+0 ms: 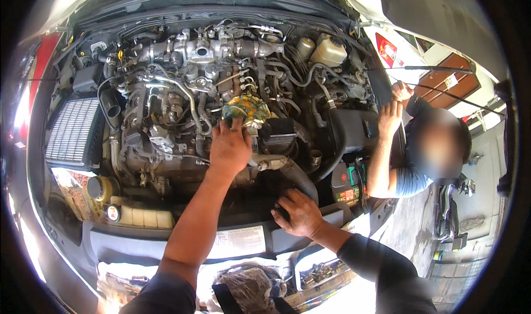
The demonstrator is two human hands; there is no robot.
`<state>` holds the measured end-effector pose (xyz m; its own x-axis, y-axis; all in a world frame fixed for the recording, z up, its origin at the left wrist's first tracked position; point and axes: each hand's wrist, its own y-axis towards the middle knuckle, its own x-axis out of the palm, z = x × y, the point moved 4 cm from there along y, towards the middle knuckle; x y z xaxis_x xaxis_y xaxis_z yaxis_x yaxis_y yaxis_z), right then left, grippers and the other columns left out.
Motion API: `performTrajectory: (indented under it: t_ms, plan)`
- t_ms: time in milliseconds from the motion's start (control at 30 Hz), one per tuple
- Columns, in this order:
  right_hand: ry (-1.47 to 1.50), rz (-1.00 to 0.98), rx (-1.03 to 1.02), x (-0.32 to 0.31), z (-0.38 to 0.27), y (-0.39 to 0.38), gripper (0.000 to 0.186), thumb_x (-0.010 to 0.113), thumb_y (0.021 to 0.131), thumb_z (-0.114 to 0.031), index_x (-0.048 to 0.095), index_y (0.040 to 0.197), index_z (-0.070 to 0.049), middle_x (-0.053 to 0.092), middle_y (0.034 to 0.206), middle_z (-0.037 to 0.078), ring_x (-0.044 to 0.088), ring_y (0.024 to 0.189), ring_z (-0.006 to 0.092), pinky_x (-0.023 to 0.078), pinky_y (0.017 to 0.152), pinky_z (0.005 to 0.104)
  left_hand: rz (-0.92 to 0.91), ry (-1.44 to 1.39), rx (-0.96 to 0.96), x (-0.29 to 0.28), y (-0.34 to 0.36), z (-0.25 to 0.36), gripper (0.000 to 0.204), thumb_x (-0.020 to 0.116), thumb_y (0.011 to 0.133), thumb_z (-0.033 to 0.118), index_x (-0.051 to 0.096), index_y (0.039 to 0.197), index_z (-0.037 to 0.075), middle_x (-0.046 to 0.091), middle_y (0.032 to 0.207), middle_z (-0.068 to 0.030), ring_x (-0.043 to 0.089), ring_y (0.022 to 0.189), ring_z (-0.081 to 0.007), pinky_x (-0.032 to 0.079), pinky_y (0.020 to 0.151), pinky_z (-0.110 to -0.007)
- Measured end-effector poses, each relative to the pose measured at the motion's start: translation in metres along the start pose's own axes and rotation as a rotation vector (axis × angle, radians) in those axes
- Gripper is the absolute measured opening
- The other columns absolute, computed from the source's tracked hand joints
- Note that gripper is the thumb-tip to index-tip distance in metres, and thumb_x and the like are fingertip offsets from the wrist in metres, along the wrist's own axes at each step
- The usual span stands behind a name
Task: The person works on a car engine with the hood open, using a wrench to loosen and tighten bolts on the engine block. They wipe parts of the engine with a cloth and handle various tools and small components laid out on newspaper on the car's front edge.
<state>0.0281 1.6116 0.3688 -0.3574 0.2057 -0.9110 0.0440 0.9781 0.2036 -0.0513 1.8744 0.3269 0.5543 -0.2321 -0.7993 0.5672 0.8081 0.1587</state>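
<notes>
My left hand [231, 148] reaches into the open engine bay, its fingers pressed on a bunched, green and yellow patterned rag [250, 109]. That rag lies over the middle of the engine [182, 101], hiding the parts beneath it. Lower and to the right, my right hand [301, 213] is by the front of the bay, beside a thick black hose [297, 177]. Its fingers are curled around a small dark spot, and what they hold is too dark to make out.
At the left stands a pleated air filter [72, 131]; a battery [347, 181] sits at the right. Loose hardware lies in a tray [321, 272] at the front. A co-worker [406, 142] leans in from the right, hands raised near a thin rod [437, 68].
</notes>
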Motion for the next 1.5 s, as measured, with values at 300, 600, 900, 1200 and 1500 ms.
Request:
performTrajectory:
  t_ms: [300,600,900,1200,1500]
  plan:
    - [0.004,0.054,0.035,0.002,0.003,-0.006,0.024,0.078,0.097,-0.032,0.071,0.093,-0.009,0.067,0.103,0.017,0.071,0.095,0.0395,0.062,0.085,0.0497,0.048,-0.063,-0.072,-0.064,-0.067,0.016,0.072,0.068,0.109,0.037,0.042,0.167,0.004,0.043,0.164,-0.0421,0.043,0.152,-0.0618,0.041,0.128,-0.059]
    - [0.003,0.034,0.093,0.015,0.009,-0.015,0.031,0.074,0.102,-0.037,0.076,0.103,-0.007,0.074,0.127,0.029,0.072,0.120,0.0476,0.061,0.103,0.0525,0.066,0.144,-0.263,-0.148,-0.242,-0.034,0.060,0.067,0.110,0.032,0.051,0.162,0.007,0.050,0.158,-0.0396,0.047,0.147,-0.0627,0.041,0.124,-0.064]
    - [-0.011,0.035,0.078,0.024,0.015,-0.016,0.041,0.070,0.106,-0.042,0.079,0.121,-0.005,0.076,0.128,0.027,0.073,0.119,0.0458,0.060,0.104,0.0514,0.157,0.214,-0.238,-0.214,-0.407,-0.017,0.041,0.062,0.111,0.016,0.064,0.147,-0.003,0.057,0.149,-0.0321,0.057,0.136,-0.0533,0.048,0.116,-0.059]
    - [0.001,-0.027,0.137,0.030,0.021,-0.013,0.045,0.069,0.107,-0.041,0.078,0.125,-0.002,0.077,0.127,0.024,0.073,0.120,0.0443,0.059,0.106,0.0508,0.205,0.199,-0.460,-0.245,-0.530,-0.003,0.043,0.050,0.105,-0.003,0.064,0.144,0.001,0.058,0.147,-0.0289,0.062,0.134,-0.0495,0.053,0.112,-0.055]
    - [0.032,-0.122,0.201,0.025,0.021,-0.013,0.052,0.067,0.108,-0.045,0.076,0.133,-0.001,0.075,0.136,0.024,0.070,0.128,0.0438,0.056,0.110,0.0506,0.114,0.251,-0.613,-0.249,-0.585,0.010,0.038,0.055,0.106,0.001,0.062,0.143,0.005,0.062,0.141,-0.0253,0.069,0.120,-0.0475,0.056,0.102,-0.056]
